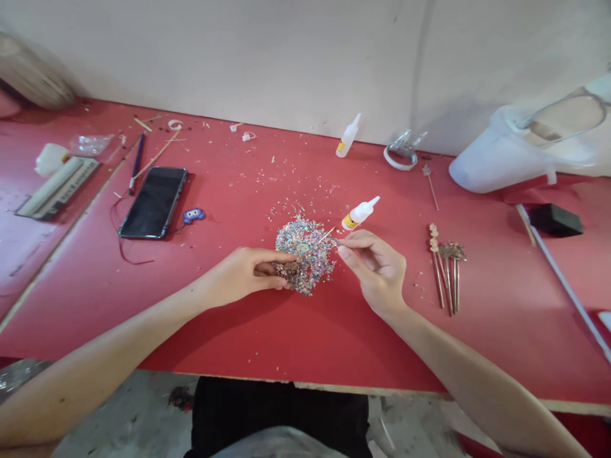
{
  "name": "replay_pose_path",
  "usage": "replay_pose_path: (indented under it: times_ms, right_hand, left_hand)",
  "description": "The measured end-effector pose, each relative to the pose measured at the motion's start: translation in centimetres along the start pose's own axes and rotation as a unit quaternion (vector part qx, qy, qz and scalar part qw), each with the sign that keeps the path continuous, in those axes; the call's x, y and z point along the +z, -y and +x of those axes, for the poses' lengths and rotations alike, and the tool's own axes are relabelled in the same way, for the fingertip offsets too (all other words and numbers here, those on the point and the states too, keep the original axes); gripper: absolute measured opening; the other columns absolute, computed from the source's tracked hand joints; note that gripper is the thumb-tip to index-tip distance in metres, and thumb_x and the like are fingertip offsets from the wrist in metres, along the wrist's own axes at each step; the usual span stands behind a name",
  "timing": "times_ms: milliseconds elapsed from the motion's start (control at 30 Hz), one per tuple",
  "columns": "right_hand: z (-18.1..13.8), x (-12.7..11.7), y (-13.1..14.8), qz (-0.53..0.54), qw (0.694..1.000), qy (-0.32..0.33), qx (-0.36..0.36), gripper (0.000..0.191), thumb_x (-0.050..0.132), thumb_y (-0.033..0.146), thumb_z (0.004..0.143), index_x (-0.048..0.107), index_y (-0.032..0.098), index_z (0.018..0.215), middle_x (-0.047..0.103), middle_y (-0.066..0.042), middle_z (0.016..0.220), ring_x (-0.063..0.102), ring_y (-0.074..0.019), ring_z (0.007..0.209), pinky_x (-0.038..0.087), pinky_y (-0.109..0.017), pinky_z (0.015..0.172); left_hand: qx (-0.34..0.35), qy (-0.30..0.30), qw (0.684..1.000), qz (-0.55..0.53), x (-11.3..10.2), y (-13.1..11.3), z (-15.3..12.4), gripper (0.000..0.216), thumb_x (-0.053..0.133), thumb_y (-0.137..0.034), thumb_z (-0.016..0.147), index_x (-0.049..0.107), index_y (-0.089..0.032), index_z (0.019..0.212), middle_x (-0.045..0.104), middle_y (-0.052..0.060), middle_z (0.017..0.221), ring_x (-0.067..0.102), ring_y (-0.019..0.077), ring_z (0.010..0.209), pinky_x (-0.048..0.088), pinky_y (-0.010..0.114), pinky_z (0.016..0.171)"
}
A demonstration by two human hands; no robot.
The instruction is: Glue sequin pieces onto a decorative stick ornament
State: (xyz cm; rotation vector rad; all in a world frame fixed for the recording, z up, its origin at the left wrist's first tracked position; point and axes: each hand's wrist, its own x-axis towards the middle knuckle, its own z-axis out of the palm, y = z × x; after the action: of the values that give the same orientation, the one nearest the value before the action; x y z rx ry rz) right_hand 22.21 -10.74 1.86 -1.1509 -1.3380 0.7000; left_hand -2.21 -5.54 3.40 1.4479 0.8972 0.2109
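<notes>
A broad red desk [238, 337] spreads beneath both bare hands. The person's left hand [252, 270] reaches in at the near-left edge of a loose, glittering heap of pastel sequin-like bits [324, 270]; the right hand [382, 270] stands at the heap's right side. Off to the right, well apart, lies a cluster of gold-coloured ornamented sticks [451, 267]. A white plastic squeeze bottle with a yellow label [360, 214] lies just beyond the right fingers.

Over the heap is a slender gold-coloured stick [319, 241], its lower end held between the left thumb and fingers, which are parted only slightly around it. Its long axis slants rightward and away from the person, bringing the free tip just beyond the right fingertips, apparently without touching. Those fingers pinch closely on a small greyish piece [338, 242], too small to identify.
</notes>
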Motion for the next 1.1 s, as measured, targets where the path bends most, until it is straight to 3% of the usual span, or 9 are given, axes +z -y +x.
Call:
replay_pose_path:
  times_ms: [100, 233, 433, 667, 900, 1100]
  right_hand:
    - [0.0, 0.0, -0.1, 0.010, 1.000, 0.010, 0.003, 0.008, 0.069, 0.020, 0.083, 0.072, 0.025, 0.089, 0.065, -0.001, 0.080, 0.060, -0.0151, 0.077, 0.051, -0.033, 0.073]
    - [0.0, -0.1, -0.2, 0.006, 0.999, 0.027, 0.025, 0.006, 0.069, 0.022, 0.083, 0.071, 0.024, 0.088, 0.066, -0.001, 0.081, 0.061, -0.0157, 0.078, 0.052, -0.033, 0.073]
    - [-0.3, 0.1, -0.3, -0.030, 0.994, 0.081, 0.071, 0.005, 0.069, 0.026, 0.084, 0.070, 0.023, 0.088, 0.068, -0.003, 0.086, 0.064, -0.0165, 0.081, 0.052, -0.034, 0.078]
    - [-0.4, 0.4, -0.2, -0.057, 0.987, 0.134, 0.070, 0.004, 0.067, 0.025, 0.085, 0.069, 0.022, 0.087, 0.067, -0.002, 0.083, 0.063, -0.0152, 0.077, 0.050, -0.031, 0.072]
    - [-0.4, 0.5, -0.3, -0.080, 0.981, 0.165, 0.062, 0.004, 0.066, 0.025, 0.086, 0.069, 0.022, 0.086, 0.066, -0.001, 0.080, 0.062, -0.0144, 0.074, 0.049, -0.030, 0.070]
    - [-0.2, 0.5, -0.2, -0.104, 0.977, 0.180, 0.041, 0.004, 0.065, 0.024, 0.086, 0.068, 0.022, 0.084, 0.066, -0.002, 0.080, 0.062, -0.0149, 0.075, 0.049, -0.031, 0.070]
  left_hand:
    - [0.023, -0.015, 0.998, 0.051, 0.1, -0.2, -0.1, 0.047, 0.071, -0.031, 0.081, 0.061, -0.023, 0.127, 0.075, 0.001, 0.088, 0.073, 0.0188, 0.085, 0.057, 0.028, 0.082]
    - [0.042, -0.033, 0.998, 0.028, 0.4, 0.1, 0.0, 0.037, 0.070, -0.029, 0.081, 0.060, -0.020, 0.116, 0.071, 0.004, 0.101, 0.072, 0.0141, 0.073, 0.059, 0.025, 0.071]
    - [0.033, -0.040, 0.999, -0.007, 0.7, 0.3, 0.3, 0.027, 0.068, -0.030, 0.083, 0.056, -0.016, 0.102, 0.067, 0.002, 0.086, 0.070, 0.0132, 0.063, 0.060, 0.025, 0.060]
    - [0.058, -0.082, 0.993, 0.062, 1.3, 0.5, 0.2, 0.024, 0.068, -0.033, 0.084, 0.059, -0.017, 0.098, 0.067, -0.001, 0.077, 0.063, 0.0087, 0.053, 0.054, 0.020, 0.051]
    - [0.155, -0.139, 0.936, 0.284, 1.5, 1.0, 0.5, 0.015, 0.070, -0.030, 0.085, 0.064, -0.019, 0.093, 0.065, -0.004, 0.074, 0.056, 0.0068, 0.058, 0.043, 0.018, 0.057]
    - [0.204, -0.158, 0.889, 0.377, 1.9, 1.4, 0.6, 0.023, 0.066, -0.041, 0.088, 0.063, -0.018, 0.090, 0.062, -0.003, 0.075, 0.055, 0.0093, 0.061, 0.037, 0.021, 0.057]
